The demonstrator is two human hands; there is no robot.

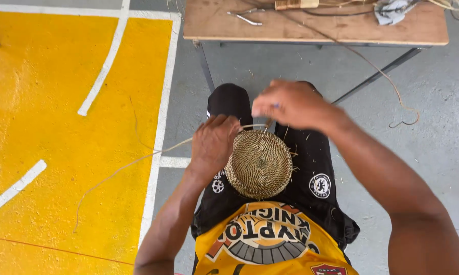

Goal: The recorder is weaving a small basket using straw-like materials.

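A seated person holds a round woven basket base (pixel 259 164) upright over the lap, its coiled face turned up toward the camera. The left hand (pixel 212 147) is closed on the disc's left edge, fingers curled over the rim and the thumb side against the weave. The right hand (pixel 290 103) hovers just above the disc's top edge, its fingers pinched together on something small with a blue tip; what it is cannot be made out. A thin pale strand (pixel 132 164) runs from the top of the disc, past the left hand, and trails out in a long curve over the yellow painted floor (pixel 61 127). Short loose fibre ends stick out from the disc's right edge against the black shorts (pixel 311 163).

The disc is flat, with no walls, and nothing lies in it. Ahead of the knees stands a wooden table (pixel 311 25) on metal legs, bearing metal pliers (pixel 245 16), a bundle of fibres (pixel 295 4) and a grey cloth (pixel 391 11). Another strand (pixel 387 76) hangs from the table down to the grey floor.
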